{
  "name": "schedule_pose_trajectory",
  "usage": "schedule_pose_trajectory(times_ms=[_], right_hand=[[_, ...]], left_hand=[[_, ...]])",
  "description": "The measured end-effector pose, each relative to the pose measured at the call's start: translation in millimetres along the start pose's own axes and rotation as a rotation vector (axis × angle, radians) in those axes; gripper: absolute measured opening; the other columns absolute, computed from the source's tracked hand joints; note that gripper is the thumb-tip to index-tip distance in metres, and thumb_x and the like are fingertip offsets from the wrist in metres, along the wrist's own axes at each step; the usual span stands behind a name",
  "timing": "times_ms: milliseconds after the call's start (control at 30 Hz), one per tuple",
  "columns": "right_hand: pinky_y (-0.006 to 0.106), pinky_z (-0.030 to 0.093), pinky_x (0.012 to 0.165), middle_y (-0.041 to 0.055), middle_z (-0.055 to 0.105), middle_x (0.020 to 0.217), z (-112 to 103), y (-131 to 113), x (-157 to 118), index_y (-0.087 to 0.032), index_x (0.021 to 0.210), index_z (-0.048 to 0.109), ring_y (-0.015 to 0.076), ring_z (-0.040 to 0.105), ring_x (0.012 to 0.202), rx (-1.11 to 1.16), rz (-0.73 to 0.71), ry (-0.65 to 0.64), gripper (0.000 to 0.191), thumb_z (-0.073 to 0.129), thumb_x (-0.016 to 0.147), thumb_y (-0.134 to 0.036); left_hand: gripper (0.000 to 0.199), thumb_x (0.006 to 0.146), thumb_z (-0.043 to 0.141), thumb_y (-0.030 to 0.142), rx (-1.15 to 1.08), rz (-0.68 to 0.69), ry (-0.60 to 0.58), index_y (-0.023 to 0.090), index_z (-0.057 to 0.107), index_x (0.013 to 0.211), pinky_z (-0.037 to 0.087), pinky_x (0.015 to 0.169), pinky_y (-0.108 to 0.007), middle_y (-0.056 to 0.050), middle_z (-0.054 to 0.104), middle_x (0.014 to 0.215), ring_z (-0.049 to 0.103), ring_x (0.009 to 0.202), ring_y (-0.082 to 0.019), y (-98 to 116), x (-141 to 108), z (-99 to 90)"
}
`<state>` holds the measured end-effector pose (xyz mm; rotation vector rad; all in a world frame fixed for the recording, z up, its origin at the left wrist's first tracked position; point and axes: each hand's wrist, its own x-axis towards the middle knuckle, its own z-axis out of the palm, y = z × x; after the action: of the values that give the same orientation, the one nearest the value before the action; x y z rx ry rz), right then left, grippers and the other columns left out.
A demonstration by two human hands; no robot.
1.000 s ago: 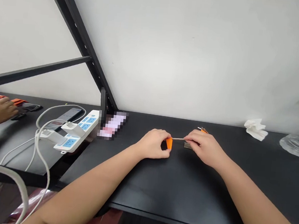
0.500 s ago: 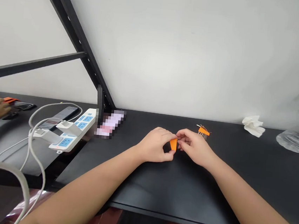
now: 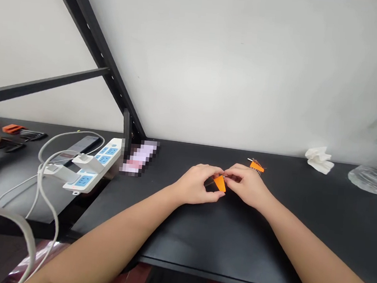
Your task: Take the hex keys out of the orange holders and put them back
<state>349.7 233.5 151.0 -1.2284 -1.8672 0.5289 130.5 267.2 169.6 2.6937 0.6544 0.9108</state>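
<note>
while your left hand grips the small orange holder between thumb and fingers, the piece sits tilted, its broad face turned up. head view: hold is by the edges, thumb at the near end, fingers at the far end; probably so the face and the side towards your other hand are unobstructed, and so the piece resists a push.

your right hand is partly closed, thumb and fingertips drawn in at the holder's far right corner, just beside your left fingertips. cannot tell whether anything thin is pinched there; fingers hide it. the closeness of both hands suggests fine control, each steadying the other.

beyond your right hand, on the black table, lies a second orange holder with a row of thin dark pieces, partly hidden by that hand. its spot looks handy for a short reach, out of the way of your fingers.

white tissue and clear bottle lie further right, well apart from the handwork; power strip to the left, likewise clear of your wrists.
</note>
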Motion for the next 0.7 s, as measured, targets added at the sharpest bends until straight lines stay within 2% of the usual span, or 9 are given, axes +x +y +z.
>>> schedule_pose_trajectory(times_ms=[167, 300, 400, 567, 700], right_hand=[[0.029, 0.05, 0.068, 0.0031, 0.066, 0.092, 2, 5, 1, -0.023, 0.093, 0.079, 0.0127, 0.062, 0.074, -0.074, -0.029, 0.052, 0.017, 0.062, 0.091, -0.023], [0.029, 0.05, 0.07, 0.0037, 0.066, 0.097, 1, 11, 1, -0.025, 0.109, 0.078, 0.0125, 0.062, 0.076, -0.142, -0.15, -0.006, 0.026, 0.057, 0.096, -0.019], [0.028, 0.05, 0.073, 0.0037, 0.066, 0.097, -1, 13, 1, -0.024, 0.107, 0.078, 0.0126, 0.062, 0.08, -0.201, -0.269, -0.056, 0.028, 0.053, 0.098, -0.015], [0.028, 0.049, 0.073, 0.0042, 0.066, 0.093, 0, 12, 0, -0.021, 0.099, 0.076, 0.0133, 0.062, 0.081, -0.271, -0.349, -0.077, 0.024, 0.053, 0.097, -0.013], [0.027, 0.049, 0.072, 0.0047, 0.067, 0.098, -1, 13, -1, -0.021, 0.104, 0.076, 0.0128, 0.063, 0.081, -0.299, -0.359, -0.021, 0.024, 0.053, 0.099, -0.017]], left_hand=[[0.042, 0.079, 0.073, 0.029, 0.003, -0.067, -0.009, 0.022, 0.061, 0.118, 0.053, 0.09, -0.033, -0.001, 0.074, 0.108, 0.069, 0.094, -0.018, 3, 0, 2.2], [0.044, 0.077, 0.071, 0.027, -0.047, -0.09, -0.027, 0.021, 0.056, 0.118, 0.055, 0.087, -0.032, -0.003, 0.072, 0.112, 0.069, 0.103, -0.02, 2, 0, 2.6], [0.049, 0.078, 0.072, 0.029, -0.159, -0.158, -0.067, 0.021, 0.053, 0.122, 0.056, 0.08, -0.028, -0.003, 0.073, 0.113, 0.07, 0.097, -0.018, 0, -1, 1.6], [0.034, 0.083, 0.067, 0.024, -0.28, -0.162, -0.092, 0.019, 0.065, 0.117, 0.054, 0.09, -0.028, -0.002, 0.073, 0.103, 0.068, 0.095, -0.015, -4, 0, -2.5], [0.044, 0.087, 0.071, 0.037, -0.404, -0.262, -0.185, 0.016, 0.069, 0.125, 0.053, 0.086, -0.029, -0.004, 0.072, 0.098, 0.065, 0.09, -0.015, -9, 3, -4.6]])
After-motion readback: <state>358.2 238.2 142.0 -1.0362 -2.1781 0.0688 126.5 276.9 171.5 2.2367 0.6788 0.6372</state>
